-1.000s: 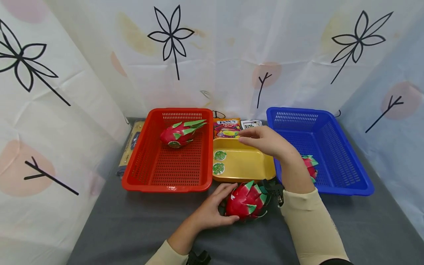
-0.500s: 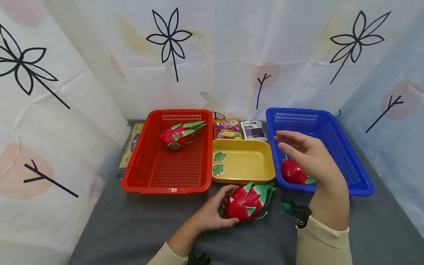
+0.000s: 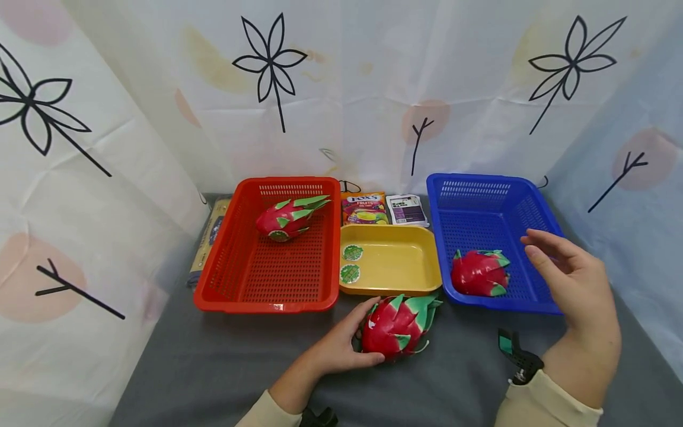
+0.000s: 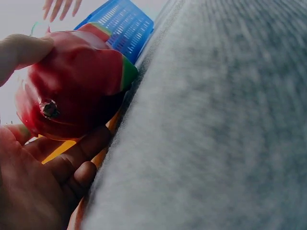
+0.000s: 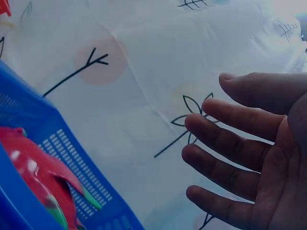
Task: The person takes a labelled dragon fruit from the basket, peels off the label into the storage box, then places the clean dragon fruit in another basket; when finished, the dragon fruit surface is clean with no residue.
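Note:
My left hand (image 3: 344,341) grips a red dragon fruit (image 3: 396,329) with green-tipped scales on the grey cloth, in front of the yellow tray (image 3: 397,290). In the left wrist view the thumb (image 4: 26,51) lies on one side of this fruit and the fingers curl round the other. With nothing in it, my right hand (image 3: 578,290) hovers over the right side of the blue basket (image 3: 493,219), fingers relaxed and apart. Inside that basket lies a second dragon fruit (image 3: 480,273). A third dragon fruit (image 3: 290,218) rests toward the back of the red basket (image 3: 269,303).
Behind the yellow tray lie a candy packet (image 3: 364,207) and a white-and-purple packet (image 3: 407,210). A yellowish package (image 3: 210,240) sits left of the red basket. The grey cloth (image 3: 256,350) covers the table, and a patterned curtain (image 3: 347,89) closes off the back and sides.
My right hand has moved right, from above the yellow tray across to the blue basket's right side, uncovering the dragon fruit there. The left hand keeps its grip in place.

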Tool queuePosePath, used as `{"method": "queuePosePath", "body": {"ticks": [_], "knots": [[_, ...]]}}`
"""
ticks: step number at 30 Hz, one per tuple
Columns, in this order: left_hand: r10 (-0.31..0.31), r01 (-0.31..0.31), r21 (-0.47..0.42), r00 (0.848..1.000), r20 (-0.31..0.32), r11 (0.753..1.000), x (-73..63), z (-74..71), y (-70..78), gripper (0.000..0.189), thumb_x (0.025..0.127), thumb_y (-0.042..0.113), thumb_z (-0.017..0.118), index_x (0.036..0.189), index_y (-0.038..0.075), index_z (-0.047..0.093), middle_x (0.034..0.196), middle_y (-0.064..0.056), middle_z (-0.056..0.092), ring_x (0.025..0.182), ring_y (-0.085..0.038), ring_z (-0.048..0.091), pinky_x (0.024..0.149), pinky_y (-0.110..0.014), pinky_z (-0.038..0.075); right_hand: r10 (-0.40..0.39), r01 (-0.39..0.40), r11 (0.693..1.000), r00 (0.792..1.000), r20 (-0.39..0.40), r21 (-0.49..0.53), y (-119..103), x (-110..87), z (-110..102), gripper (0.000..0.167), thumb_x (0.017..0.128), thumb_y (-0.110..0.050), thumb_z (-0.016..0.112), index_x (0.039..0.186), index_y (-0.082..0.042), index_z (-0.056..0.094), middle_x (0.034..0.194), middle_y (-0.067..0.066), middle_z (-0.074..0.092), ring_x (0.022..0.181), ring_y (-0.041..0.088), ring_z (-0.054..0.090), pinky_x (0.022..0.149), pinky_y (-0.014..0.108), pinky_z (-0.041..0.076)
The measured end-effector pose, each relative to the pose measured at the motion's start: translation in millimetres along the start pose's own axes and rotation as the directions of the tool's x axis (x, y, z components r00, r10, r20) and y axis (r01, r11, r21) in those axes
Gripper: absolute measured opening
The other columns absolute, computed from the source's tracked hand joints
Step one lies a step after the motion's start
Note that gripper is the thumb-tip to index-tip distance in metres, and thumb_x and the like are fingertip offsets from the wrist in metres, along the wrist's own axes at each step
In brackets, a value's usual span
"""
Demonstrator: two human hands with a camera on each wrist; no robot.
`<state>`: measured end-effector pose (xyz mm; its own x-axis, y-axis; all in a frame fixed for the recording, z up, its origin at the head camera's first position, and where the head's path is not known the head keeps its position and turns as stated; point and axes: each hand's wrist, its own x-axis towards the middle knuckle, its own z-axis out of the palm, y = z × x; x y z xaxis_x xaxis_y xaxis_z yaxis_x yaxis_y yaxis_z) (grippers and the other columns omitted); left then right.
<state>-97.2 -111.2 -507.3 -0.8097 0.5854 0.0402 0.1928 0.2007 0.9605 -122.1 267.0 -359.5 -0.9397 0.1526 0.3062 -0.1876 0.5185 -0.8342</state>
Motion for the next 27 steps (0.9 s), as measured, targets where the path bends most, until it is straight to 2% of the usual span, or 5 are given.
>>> {"method": "queuePosePath", "body": {"ticks": [7, 11, 14, 20, 27], "knots": [[0.002, -0.002, -0.066, 1.0, -0.008, 0.998, -0.5, 1.2, -0.3, 0.086, 0.08, 0.019, 0.088, 0.15, 0.028, 0.038, 0.135, 0.003, 0.058, 0.108, -0.015, 0.06, 0.089, -0.032, 0.055, 0.129, -0.139, 0.975, 0.989, -0.07, -0.172, 31, 3.7, -20, 0.044, 0.104, -0.029, 0.06, 0.143, -0.007, 0.061, 0.115, -0.025, 0.062, 0.101, -0.007, 0.052, 0.08, 0.004, 0.04], [0.01, -0.008, -0.125, 1.0, 0.016, 0.992, -0.5, -1.0, 0.8, 0.084, 0.079, 0.015, 0.089, 0.148, 0.023, 0.04, 0.137, 0.002, 0.059, 0.115, -0.016, 0.061, 0.092, -0.033, 0.055, 0.149, -0.166, 0.929, 0.986, -0.076, -0.33, 52, 5.8, -26, 0.05, 0.106, -0.03, 0.053, 0.146, 0.0, 0.054, 0.143, 0.014, 0.059, 0.129, 0.03, 0.054, 0.111, 0.035, 0.04], [0.017, -0.006, -0.173, 0.998, 0.063, 0.985, -2.3, -5.8, 4.8, 0.081, 0.08, 0.013, 0.088, 0.146, 0.021, 0.041, 0.139, 0.001, 0.059, 0.12, -0.017, 0.061, 0.095, -0.034, 0.054, 0.13, -0.149, 0.912, 0.989, -0.075, -0.382, 69, 6.6, -30, 0.051, 0.105, -0.024, 0.051, 0.147, 0.005, 0.048, 0.15, 0.033, 0.043, 0.14, 0.054, 0.035, 0.118, 0.061, 0.024], [0.073, -0.03, -0.243, 0.983, 0.171, 0.97, -9.7, -20.0, 19.5, 0.078, 0.084, 0.018, 0.085, 0.148, 0.018, 0.041, 0.143, -0.002, 0.056, 0.127, -0.021, 0.058, 0.101, -0.037, 0.052, 0.271, -0.286, 0.874, 0.958, -0.094, -0.392, 93, 6.1, -34, 0.06, 0.107, -0.025, 0.044, 0.156, 0.007, 0.03, 0.157, 0.037, 0.028, 0.145, 0.056, 0.023, 0.118, 0.065, 0.018], [0.195, -0.106, -0.34, 0.951, 0.241, 0.934, -8.5, -26.7, 50.4, 0.08, 0.084, 0.022, 0.084, 0.149, 0.012, 0.038, 0.145, -0.01, 0.053, 0.131, -0.025, 0.055, 0.102, -0.043, 0.051, 0.403, -0.427, 0.84, 0.904, -0.144, -0.333, 99, 8.2, -35, 0.06, 0.107, -0.03, 0.043, 0.159, -0.001, 0.031, 0.156, 0.035, 0.031, 0.143, 0.056, 0.029, 0.117, 0.064, 0.024]]}}
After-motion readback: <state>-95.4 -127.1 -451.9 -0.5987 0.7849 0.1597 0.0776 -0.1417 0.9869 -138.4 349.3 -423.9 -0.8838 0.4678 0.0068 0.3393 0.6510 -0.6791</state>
